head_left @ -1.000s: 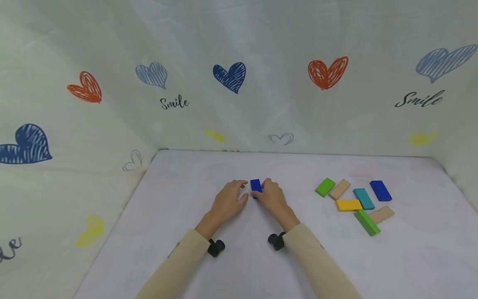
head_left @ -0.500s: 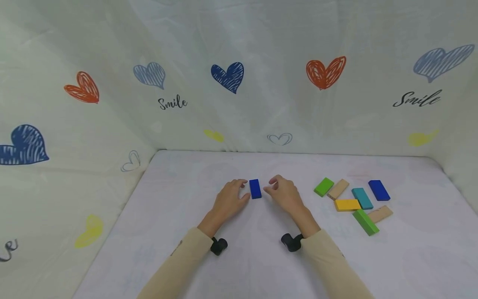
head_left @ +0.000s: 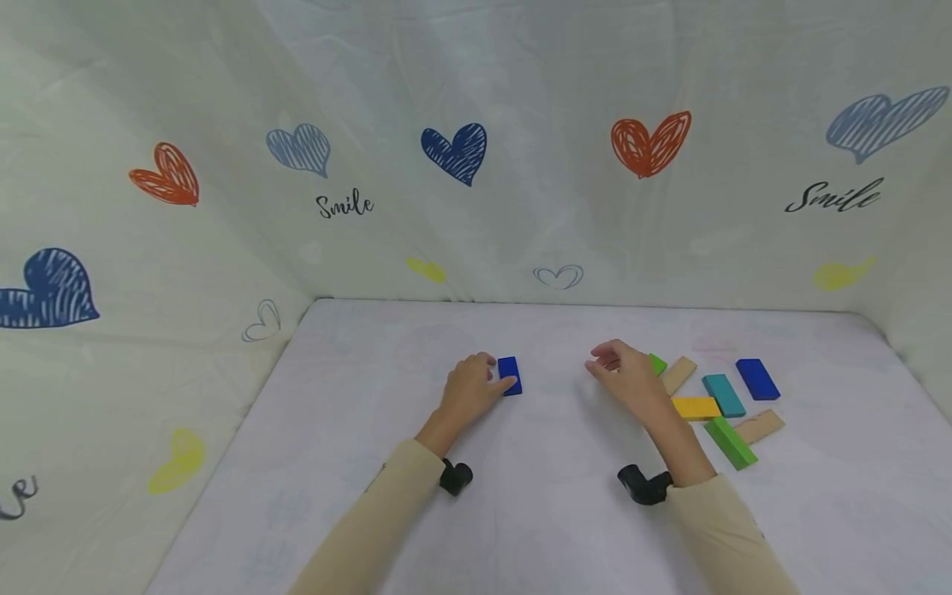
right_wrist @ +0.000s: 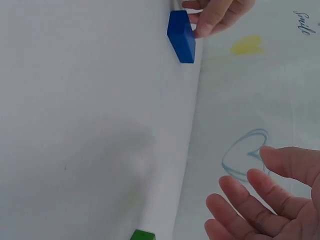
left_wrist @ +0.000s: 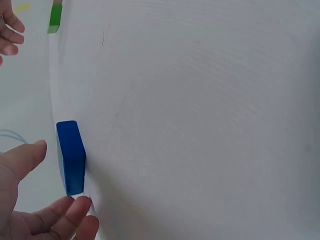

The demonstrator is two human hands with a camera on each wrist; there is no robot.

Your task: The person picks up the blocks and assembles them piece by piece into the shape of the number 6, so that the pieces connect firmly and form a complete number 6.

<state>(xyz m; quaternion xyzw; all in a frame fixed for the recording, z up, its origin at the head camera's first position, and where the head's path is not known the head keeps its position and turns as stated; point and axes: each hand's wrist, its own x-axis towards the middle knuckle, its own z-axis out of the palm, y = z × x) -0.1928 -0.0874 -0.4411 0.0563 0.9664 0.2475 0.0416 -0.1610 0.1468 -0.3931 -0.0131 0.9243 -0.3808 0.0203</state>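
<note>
A rectangular blue block point(head_left: 509, 368) rests on the white table near the middle in the head view. My left hand point(head_left: 468, 390) is close on its left side, thumb reaching over its near part as seen from above. In the left wrist view, a gap shows between the thumb point(left_wrist: 31, 155) and the blue block point(left_wrist: 72, 157), with the fingers loosely bent beyond its end. My right hand point(head_left: 630, 382) hovers to the right, holding nothing, its fingers loosely bent. It partly hides a green block point(head_left: 657, 364) at the edge of a group of blocks.
On the right lie a second blue block point(head_left: 758, 379), a teal block point(head_left: 724, 395), a yellow block point(head_left: 696, 408), another green block point(head_left: 732, 444) and two plain wooden blocks, one of them a wooden block point(head_left: 760, 426) touching the green one. A printed curtain point(head_left: 550, 223) hangs behind the table.
My right hand has let go of the middle blue block and moved right towards the other blocks. The left hand has shifted slightly right, its thumb now over the block.
</note>
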